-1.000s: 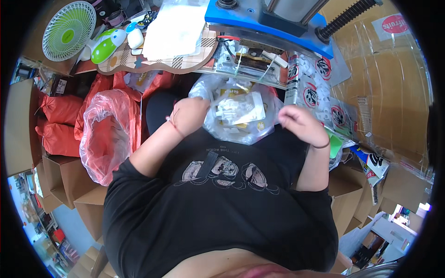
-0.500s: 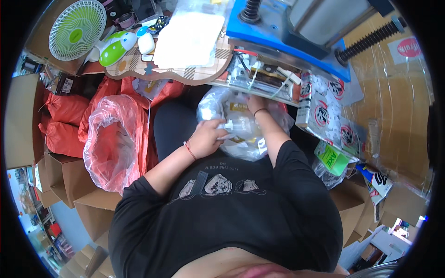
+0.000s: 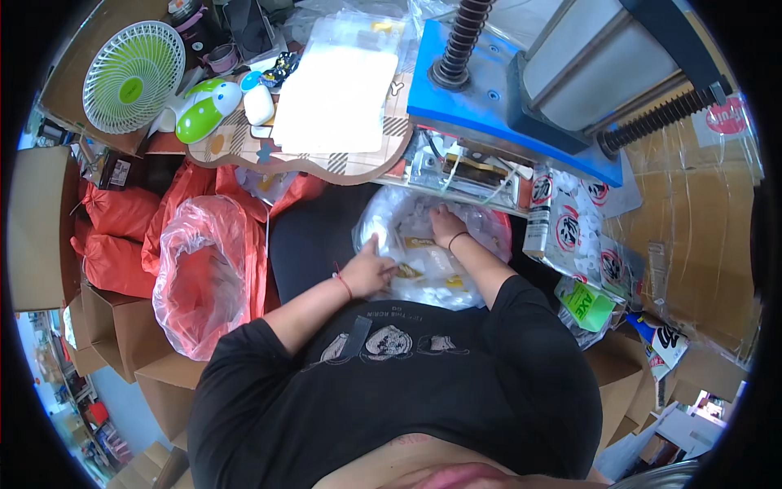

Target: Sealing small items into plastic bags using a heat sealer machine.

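A large clear plastic bag (image 3: 423, 281) lies in my lap, holding small white pieces and clear packets with gold printing. My left hand (image 3: 366, 273) rests at the bag's left side, its index finger stretched forward and apart from the others, with nothing visible in it. Inside the bag's far part is my right hand (image 3: 445, 226), fingers curled down among the white pieces (image 3: 417, 216). Whatever those fingertips grip is hidden.
Above the bag stands a press with a blue plate (image 3: 505, 106) over a cluttered shelf. White sheets (image 3: 334, 98) lie on a patterned board beside a green-white fan (image 3: 134, 77). A red bag with a clear liner (image 3: 199, 277) stands left; a green box (image 3: 590, 303) is at right.
My left hand has let go of a clear plastic item it held over the bag and drawn back slightly left. My right hand stays in the bag. The whole view has shifted, showing things lower.
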The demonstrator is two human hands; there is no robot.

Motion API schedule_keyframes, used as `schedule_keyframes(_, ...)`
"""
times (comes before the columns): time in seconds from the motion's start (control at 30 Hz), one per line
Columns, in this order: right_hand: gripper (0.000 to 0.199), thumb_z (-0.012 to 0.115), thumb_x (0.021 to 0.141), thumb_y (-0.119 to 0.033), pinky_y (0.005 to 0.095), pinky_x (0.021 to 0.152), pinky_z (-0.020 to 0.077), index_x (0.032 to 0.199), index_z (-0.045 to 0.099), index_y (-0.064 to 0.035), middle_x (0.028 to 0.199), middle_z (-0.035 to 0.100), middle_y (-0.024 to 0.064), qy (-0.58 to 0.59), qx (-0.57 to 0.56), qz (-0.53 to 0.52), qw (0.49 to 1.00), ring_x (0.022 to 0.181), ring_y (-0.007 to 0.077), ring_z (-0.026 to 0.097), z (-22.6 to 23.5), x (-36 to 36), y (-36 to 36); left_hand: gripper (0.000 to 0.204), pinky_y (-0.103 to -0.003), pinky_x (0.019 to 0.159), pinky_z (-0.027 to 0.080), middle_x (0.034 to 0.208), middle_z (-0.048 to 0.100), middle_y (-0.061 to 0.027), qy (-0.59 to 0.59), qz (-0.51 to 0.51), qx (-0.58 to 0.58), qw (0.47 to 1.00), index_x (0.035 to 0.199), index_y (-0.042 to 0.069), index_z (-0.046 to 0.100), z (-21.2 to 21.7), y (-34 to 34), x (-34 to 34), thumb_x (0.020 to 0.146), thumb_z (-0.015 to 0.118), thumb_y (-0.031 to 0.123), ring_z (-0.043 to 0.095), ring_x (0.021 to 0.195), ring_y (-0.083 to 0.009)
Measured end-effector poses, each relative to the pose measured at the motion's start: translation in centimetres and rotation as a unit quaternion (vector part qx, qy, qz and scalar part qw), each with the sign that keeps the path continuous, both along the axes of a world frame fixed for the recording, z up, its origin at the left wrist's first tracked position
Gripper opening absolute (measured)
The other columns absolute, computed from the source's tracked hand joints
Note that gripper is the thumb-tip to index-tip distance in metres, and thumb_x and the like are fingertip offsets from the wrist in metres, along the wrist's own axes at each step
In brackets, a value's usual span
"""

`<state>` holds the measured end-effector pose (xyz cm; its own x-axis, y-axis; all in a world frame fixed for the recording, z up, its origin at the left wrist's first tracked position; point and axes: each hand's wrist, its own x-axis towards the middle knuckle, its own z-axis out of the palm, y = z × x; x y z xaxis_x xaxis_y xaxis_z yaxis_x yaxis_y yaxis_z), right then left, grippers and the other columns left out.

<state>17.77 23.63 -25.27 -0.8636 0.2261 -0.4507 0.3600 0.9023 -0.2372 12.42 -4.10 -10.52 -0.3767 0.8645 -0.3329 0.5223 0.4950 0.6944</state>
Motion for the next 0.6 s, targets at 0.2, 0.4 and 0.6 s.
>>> schedule_keyframes(0.2,0.032,0.051,0.094,-0.021,0.0425,0.090,0.0533,0.120,0.067,-0.0103,0.123,0.065,0.0146,-0.040,0.068,0.081,0.994,0.112,0.0330,0.064,-5.4,-6.5,-1.5,0.010,-0.048,0.115,0.027,0.125,0.056,-0.0249,-0.102,-0.067,0.048,0.991,0.094,0.012,0.067,-0.4,-0.3,1.2,0.091,0.064,0.021,0.029,0.137,-0.0519)
schedule_keyframes(0.4,0.030,0.050,0.095,-0.024,0.0471,0.087,0.0544,0.113,0.071,-0.0132,0.125,0.065,0.0092,-0.075,0.055,-0.081,0.992,0.113,0.0298,0.064,-6.8,-6.9,-4.2,0.007,-0.046,0.111,0.031,0.104,0.064,-0.0216,-0.124,-0.102,0.068,0.985,0.091,0.014,0.066,-0.4,-0.9,-0.2,0.091,0.061,0.019,0.034,0.131,-0.0525)
schedule_keyframes(0.6,0.028,0.059,0.090,-0.028,0.0391,0.086,0.0539,0.111,0.067,-0.0110,0.116,0.067,0.0139,0.042,0.110,-0.111,0.987,0.105,0.0249,0.067,-6.9,-6.4,-4.4,0.018,-0.046,0.112,0.030,0.116,0.061,-0.0269,-0.137,-0.145,0.044,0.979,0.103,0.014,0.068,0.4,-1.0,-1.3,0.095,0.060,0.028,0.034,0.131,-0.0527)
